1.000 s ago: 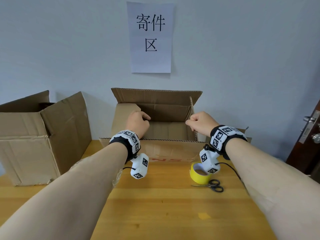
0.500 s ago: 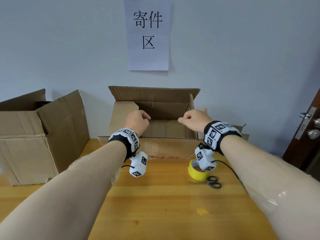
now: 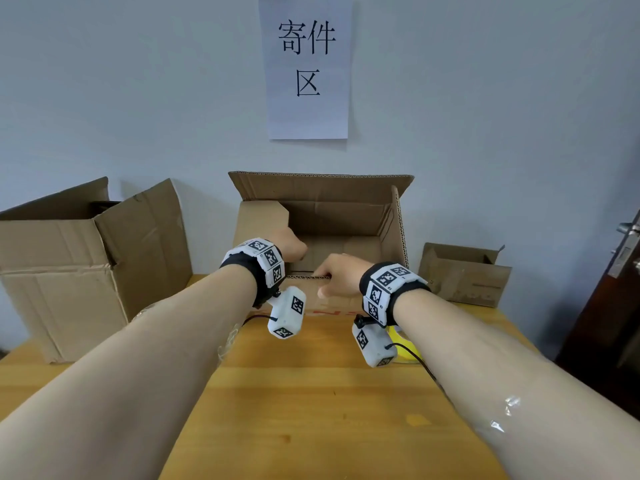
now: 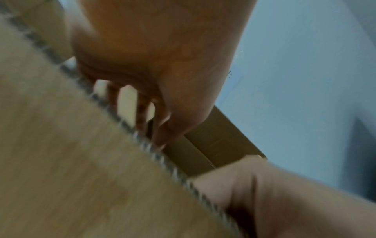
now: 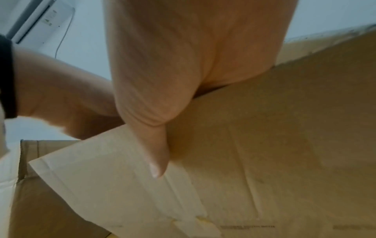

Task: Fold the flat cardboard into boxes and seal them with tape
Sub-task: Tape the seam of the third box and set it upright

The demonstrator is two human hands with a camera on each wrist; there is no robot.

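Observation:
An open cardboard box (image 3: 322, 209) stands at the back of the wooden table (image 3: 311, 410) with its far and right flaps upright. My right hand (image 3: 337, 277) pinches the corrugated top edge of the front flap (image 3: 308, 299). In the right wrist view its thumb (image 5: 156, 153) lies on the flap's outer face (image 5: 264, 145). My left hand (image 3: 292, 247) is just to the left, fingers curled down behind the same edge (image 4: 81, 161); its thumb is hidden. A yellow tape roll (image 3: 405, 344) peeks out behind my right wrist.
A large open box (image 3: 69, 271) stands at the left end of the table, and a small box (image 3: 464, 275) at the back right. A dark door (image 3: 616, 289) is at the far right. A paper sign (image 3: 306, 67) hangs on the wall.
My right hand left the upright right flap and moved down-left onto the front flap's edge. My left hand shifted from the left flap toward the front edge. The scissors went out of sight.

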